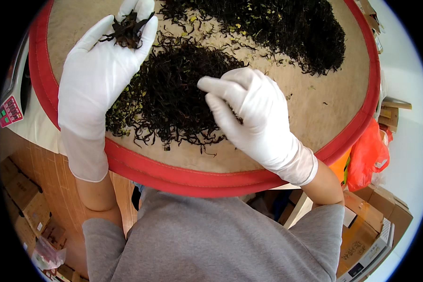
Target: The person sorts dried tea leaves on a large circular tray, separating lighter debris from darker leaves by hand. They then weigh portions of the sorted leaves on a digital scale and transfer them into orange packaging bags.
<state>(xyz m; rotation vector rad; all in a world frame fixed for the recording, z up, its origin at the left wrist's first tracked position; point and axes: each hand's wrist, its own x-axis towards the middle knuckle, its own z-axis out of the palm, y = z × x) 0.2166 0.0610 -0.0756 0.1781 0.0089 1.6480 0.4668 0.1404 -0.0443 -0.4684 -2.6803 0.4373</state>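
I see a round woven tray (315, 113) with a thick red cloth rim, holding dark, wiry dried leaves. One heap (174, 98) sits toward the tray's near-left edge, with small yellow-green flecks along its left side; a second, larger heap (286, 33) spreads toward the far-right edge, with a strip of bare tan weave between them where yellowish bits lie scattered.

My left hand (96, 70), in a white glove, is held palm up over the tray's left edge, fingers loosely cupped, carrying a small clump of leaves (127, 30) near the fingertips. My right hand (249, 113), also gloved, hovers over the near heap's right side with the forefinger stretched out toward the left and the other fingers curled under; I cannot tell whether it pinches any leaf.

Beyond the tray's left edge stands a scale with a pink button panel (10, 110). Beyond the right edge hangs an orange plastic bag (369, 155), with cardboard boxes (376, 221) beneath it. More cardboard boxes lie on the floor at lower left (26, 197). My grey shirt fills the bottom.
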